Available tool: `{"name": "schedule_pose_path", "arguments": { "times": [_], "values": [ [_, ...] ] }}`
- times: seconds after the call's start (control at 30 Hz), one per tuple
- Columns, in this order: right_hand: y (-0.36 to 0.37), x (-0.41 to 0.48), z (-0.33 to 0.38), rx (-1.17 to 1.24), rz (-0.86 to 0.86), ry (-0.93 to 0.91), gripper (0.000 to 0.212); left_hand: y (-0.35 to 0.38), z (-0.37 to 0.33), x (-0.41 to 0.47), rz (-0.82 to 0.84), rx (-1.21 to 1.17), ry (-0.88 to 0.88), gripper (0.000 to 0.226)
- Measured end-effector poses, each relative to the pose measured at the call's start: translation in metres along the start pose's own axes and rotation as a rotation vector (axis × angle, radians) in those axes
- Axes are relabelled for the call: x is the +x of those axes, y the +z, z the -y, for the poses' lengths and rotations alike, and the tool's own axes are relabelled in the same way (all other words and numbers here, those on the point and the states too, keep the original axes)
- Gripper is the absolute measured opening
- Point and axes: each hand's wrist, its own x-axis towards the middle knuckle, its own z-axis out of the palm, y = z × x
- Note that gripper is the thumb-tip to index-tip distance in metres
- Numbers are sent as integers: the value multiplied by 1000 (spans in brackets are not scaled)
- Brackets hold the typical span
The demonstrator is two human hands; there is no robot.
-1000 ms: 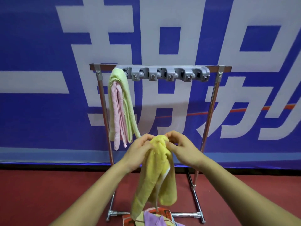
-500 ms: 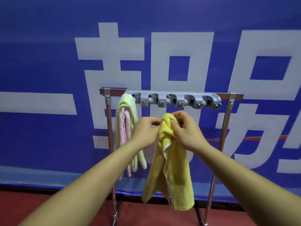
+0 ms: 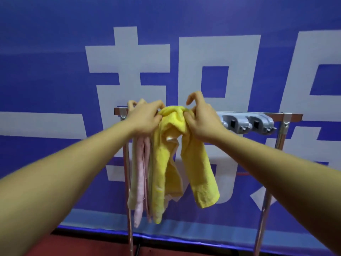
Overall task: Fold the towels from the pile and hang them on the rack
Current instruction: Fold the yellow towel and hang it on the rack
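Head view: left hand (image 3: 145, 118) and right hand (image 3: 202, 118) pinch bunched yellow towel (image 3: 193, 163) at rack (image 3: 287, 115) bar.

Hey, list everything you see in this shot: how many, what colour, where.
metal hanging rack: one, silver poles, brown bar
grey plastic clip strip: one, grey, on the bar
yellow terry towel: one, yellow, held at the rack's top bar, ends hanging
pink cloth towel: one, pink, hanging at the rack's left end
pale green cloth towel: one, pale green, beside the pink
wall banner: one, blue, white characters, behind
floor: red, bottom
left hand: one, grips the towel's top
right hand: one, grips it too
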Motion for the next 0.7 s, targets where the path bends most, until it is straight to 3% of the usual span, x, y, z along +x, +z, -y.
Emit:
{"name": "schedule_pose_path", "arguments": {
  "times": [0.2,0.3,0.4,0.5,0.63,0.7],
  "values": [
    [16,25,-2,-279,33,-25,31,5,18,31,17,-52,32,8],
    [24,21,-5,-557,180,-124,39,24,17,30,76,57,-8,12],
    [36,15,-11,-731,279,-167,46,38,12,24,-88,202,-15,8],
    [38,16,-14,-750,220,-104,38,44,9,13,-196,217,10,15],
    [42,14,-16,-777,226,-105,13,46,13,0,-229,118,31,23],
    [45,9,-15,-793,229,-131,15,42,15,-4,-226,116,16,27]
  ]
}}
